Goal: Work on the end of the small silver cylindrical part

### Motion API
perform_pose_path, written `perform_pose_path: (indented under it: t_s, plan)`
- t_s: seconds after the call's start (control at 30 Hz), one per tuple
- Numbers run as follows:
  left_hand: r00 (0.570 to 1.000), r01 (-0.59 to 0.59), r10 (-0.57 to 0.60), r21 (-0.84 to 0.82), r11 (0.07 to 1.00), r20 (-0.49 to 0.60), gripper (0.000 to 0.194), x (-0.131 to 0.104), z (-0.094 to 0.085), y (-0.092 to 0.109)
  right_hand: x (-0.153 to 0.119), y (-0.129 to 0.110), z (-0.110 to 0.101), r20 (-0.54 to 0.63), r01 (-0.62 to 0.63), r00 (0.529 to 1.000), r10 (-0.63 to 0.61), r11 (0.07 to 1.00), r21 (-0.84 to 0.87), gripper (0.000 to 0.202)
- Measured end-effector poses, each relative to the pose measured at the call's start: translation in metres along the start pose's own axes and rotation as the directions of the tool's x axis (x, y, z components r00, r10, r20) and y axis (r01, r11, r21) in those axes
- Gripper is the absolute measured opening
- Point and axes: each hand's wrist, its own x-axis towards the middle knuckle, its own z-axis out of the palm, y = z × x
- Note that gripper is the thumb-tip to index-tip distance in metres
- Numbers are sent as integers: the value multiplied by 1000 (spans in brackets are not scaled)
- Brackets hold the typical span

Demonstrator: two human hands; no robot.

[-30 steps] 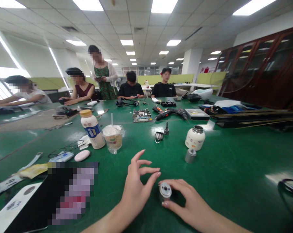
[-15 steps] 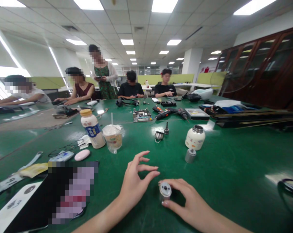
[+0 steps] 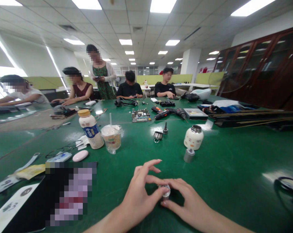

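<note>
Low over the green table, a small silver metal cylinder (image 3: 166,196) sits upright between my hands. My right hand (image 3: 186,195) grips its side with thumb and index finger. From the left, my left hand (image 3: 139,191) closes thumb and index finger on the top, its other fingers raised and partly spread. These fingers hide most of the cylinder's upper face. A similar cylinder with a short stub on top (image 3: 189,156) stands farther off, in front of a cream bottle with printed faces (image 3: 193,139). A small steel cup-like part with a ring (image 3: 158,136) lies beyond my hands.
Left are a drink bottle (image 3: 93,132), a lidded plastic cup with straw (image 3: 111,139) and a pink oval object (image 3: 80,156). A circuit board (image 3: 141,115) and power drills (image 3: 164,113) lie farther back. Several people are across the table; cables (image 3: 288,186) lie right.
My left hand has moved right and down, and its thumb and index finger have closed on the cylinder's top. My right hand keeps its grip on the side.
</note>
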Motion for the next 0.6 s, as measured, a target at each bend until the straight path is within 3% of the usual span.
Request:
perform_pose_path:
  t_s: [0.13,0.2,0.47,0.6]
  plan:
    - [991,-73,74,-12,997,114,75,-4,-6,7,0,1,-1,-5,-2,1000,2,1000,-12,31]
    - [990,-80,80,-2,997,114,77,-4,-7,9,0,2,-1,-3,8,1000,-8,1000,-3,38]
    - [1000,-26,27,133,991,-3,68,1,1,4,-1,3,0,-4,-8,1000,8,1000,0,37]
    - [982,-4,33,152,988,-186,55,5,-1,-3,-1,2,-1,7,-17,1000,17,1000,-8,37]
